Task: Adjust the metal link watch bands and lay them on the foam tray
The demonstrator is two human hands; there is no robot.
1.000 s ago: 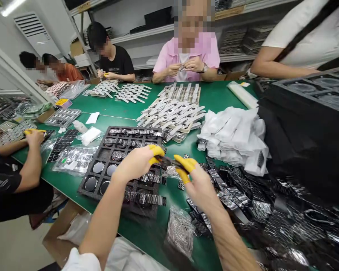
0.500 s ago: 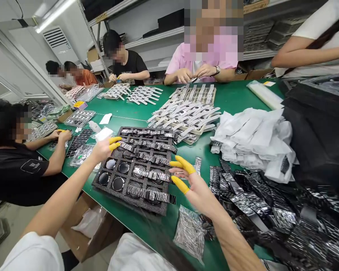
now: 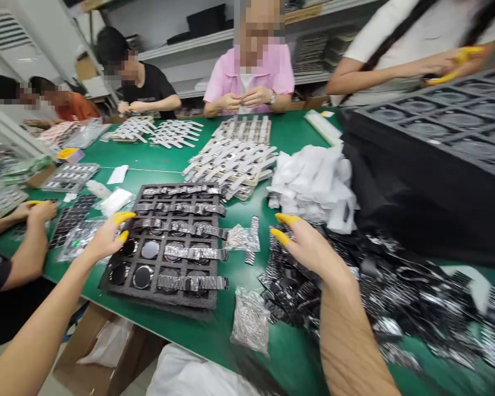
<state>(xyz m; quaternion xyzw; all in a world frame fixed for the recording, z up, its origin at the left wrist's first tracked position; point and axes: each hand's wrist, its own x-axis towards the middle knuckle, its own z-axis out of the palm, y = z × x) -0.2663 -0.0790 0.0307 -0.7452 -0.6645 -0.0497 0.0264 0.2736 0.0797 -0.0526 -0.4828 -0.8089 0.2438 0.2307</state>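
Observation:
A dark foam tray (image 3: 157, 301) on the green table holds round watch faces (image 3: 143, 276) and rows of metal watch bands (image 3: 196, 253). At the tray's left edge is my left hand (image 3: 109, 235), yellow covers on its fingertips, thumb and finger apart with nothing between them. Over the near edge of a heap of dark metal bands (image 3: 379, 291), my right hand (image 3: 305, 242) also has yellow fingertip covers; its fingers are apart and hold nothing. Between tray and heap lie a bag of small pins (image 3: 251, 322), another clear bag (image 3: 242, 238) and a single band (image 3: 253, 225).
White wrapped pieces (image 3: 313, 181) are piled behind the heap. White-strapped watches (image 3: 231, 162) lie on trays farther back. A black-covered stack (image 3: 416, 192) bears a grey tray at the right. Several people work around the table (image 3: 157, 159); a person's hands (image 3: 41, 212) are at the left.
The view has turned to the right. My right hand has left the tray's right side and moved over to the heap of bands. My left hand has shifted from the bands to the tray's left edge.

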